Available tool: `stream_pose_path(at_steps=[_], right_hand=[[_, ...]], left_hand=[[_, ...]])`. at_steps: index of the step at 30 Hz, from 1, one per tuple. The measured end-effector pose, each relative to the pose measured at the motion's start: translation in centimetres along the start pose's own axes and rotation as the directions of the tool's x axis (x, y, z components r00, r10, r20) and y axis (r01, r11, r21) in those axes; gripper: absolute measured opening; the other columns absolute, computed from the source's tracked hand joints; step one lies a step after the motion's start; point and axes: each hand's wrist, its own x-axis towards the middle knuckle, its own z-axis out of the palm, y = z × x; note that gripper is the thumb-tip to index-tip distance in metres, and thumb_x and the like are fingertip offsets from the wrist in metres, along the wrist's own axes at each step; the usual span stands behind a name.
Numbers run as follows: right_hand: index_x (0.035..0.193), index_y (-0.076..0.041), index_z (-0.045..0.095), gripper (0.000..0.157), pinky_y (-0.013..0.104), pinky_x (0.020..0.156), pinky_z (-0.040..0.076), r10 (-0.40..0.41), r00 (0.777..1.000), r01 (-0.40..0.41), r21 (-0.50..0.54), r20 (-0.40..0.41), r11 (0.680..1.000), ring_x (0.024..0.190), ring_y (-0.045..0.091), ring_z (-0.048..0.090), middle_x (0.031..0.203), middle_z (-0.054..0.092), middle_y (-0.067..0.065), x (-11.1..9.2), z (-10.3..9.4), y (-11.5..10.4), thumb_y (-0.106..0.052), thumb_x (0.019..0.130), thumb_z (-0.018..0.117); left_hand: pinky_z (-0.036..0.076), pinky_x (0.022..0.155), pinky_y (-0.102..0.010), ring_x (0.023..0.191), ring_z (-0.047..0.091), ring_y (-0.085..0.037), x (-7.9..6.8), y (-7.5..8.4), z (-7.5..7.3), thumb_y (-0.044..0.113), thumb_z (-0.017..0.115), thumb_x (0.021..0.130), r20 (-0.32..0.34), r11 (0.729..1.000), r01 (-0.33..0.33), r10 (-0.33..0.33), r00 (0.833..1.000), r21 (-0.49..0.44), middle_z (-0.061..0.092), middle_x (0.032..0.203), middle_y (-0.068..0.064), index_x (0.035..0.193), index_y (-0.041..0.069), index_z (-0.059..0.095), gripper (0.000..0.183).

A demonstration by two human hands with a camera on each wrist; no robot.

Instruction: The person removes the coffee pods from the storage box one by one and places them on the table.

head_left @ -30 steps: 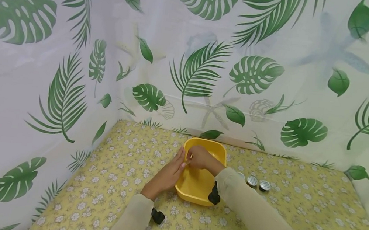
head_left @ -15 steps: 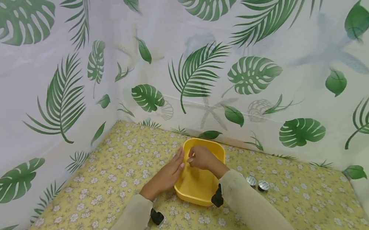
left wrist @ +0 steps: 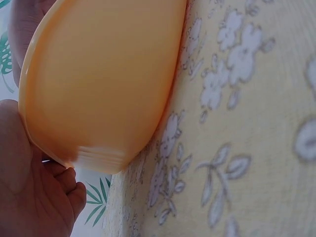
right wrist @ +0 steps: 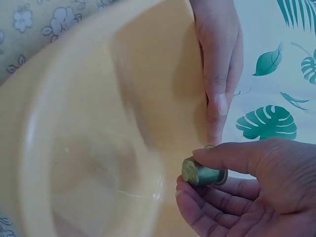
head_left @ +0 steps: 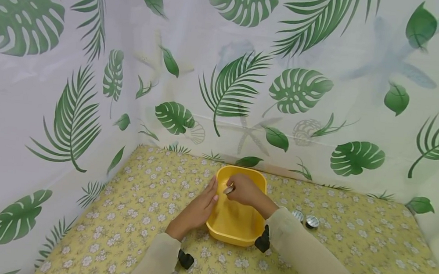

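A yellow plastic tub [head_left: 230, 233] stands on the flowered cloth. My left hand [head_left: 196, 205] holds its left wall, the thumb at the rim and the fingers along the outside; the left wrist view shows some of those fingers curled beside the tub [left wrist: 108, 84]. Over the inside of the tub, my right hand [head_left: 244, 189] pinches a small greenish-gold coffee capsule [right wrist: 205, 173] between thumb and fingers. The capsule is tilted on its side, with its rimmed end toward the palm. Part of it is hidden by the thumb.
Round silver-topped capsules [head_left: 312, 222] sit on the cloth right of the tub, partly behind the right sleeve [head_left: 301, 237]. A leaf-printed white sheet [head_left: 218, 145] hangs close behind the tub, and another stretch stands at left.
My right hand has drawn slightly right, away from the left hand, and the capsule shows more plainly. The left hand and tub hold their places. The right sleeve now covers more of the silver-topped capsules.
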Motion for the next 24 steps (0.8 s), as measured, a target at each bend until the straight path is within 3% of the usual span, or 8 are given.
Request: stream_pose_path(at_steps=[4, 10, 15, 24], right_hand=[[0.071, -0.002, 0.062, 0.018, 0.025, 0.056, 0.035, 0.009, 1.000, -0.008, 0.025, -0.017, 1.000, 0.054, 0.013, 0.039, 0.059, 0.044, -0.001, -0.3, -0.1, 0.2, 0.004, 0.082, 0.074], [0.085, 0.001, 0.071, 0.006, 0.027, 0.061, 0.041, 0.021, 0.998, -0.021, 0.011, -0.057, 1.000, 0.062, 0.014, 0.049, 0.073, 0.062, 0.002, -1.0, -0.3, 0.2, 0.003, 0.082, 0.076], [0.085, -0.001, 0.074, 0.006, 0.028, 0.062, 0.043, 0.017, 0.997, -0.019, -0.028, -0.082, 0.999, 0.064, 0.015, 0.050, 0.073, 0.064, 0.001, -1.4, -0.2, 0.1, 0.002, 0.082, 0.079], [0.099, 0.002, 0.074, 0.020, 0.033, 0.073, 0.055, 0.013, 0.990, -0.016, -0.022, -0.141, 1.000, 0.076, 0.015, 0.061, 0.088, 0.070, 0.005, -2.6, -0.2, 0.0, 0.000, 0.081, 0.083]], left_hand=[[0.018, 0.123, -0.046, 0.155, 0.008, -0.024, 0.1, -0.1, 0.0, 0.024, 0.028, 0.114, 0.001, 1.000, 0.008, -0.008, 1.000, 0.003, -0.002, 0.170, -0.012, 0.162, 0.001, 0.008, 0.057], [0.018, 0.123, -0.046, 0.155, 0.009, -0.024, 0.0, 0.0, 0.0, 0.027, 0.027, 0.114, -0.002, 1.000, 0.008, -0.008, 1.000, 0.003, -0.002, 0.171, -0.012, 0.162, 0.001, 0.008, 0.058], [0.017, 0.124, -0.044, 0.155, 0.008, -0.020, 0.0, 0.0, -0.1, 0.030, 0.025, 0.114, 0.000, 1.000, 0.016, -0.016, 1.000, 0.004, -0.003, 0.171, -0.009, 0.163, 0.005, 0.006, 0.058], [0.017, 0.123, -0.045, 0.155, 0.008, -0.022, 0.0, -0.1, 0.1, 0.029, 0.026, 0.114, -0.003, 1.000, 0.014, -0.014, 1.000, -0.001, -0.002, 0.171, -0.010, 0.162, 0.004, 0.008, 0.058]])
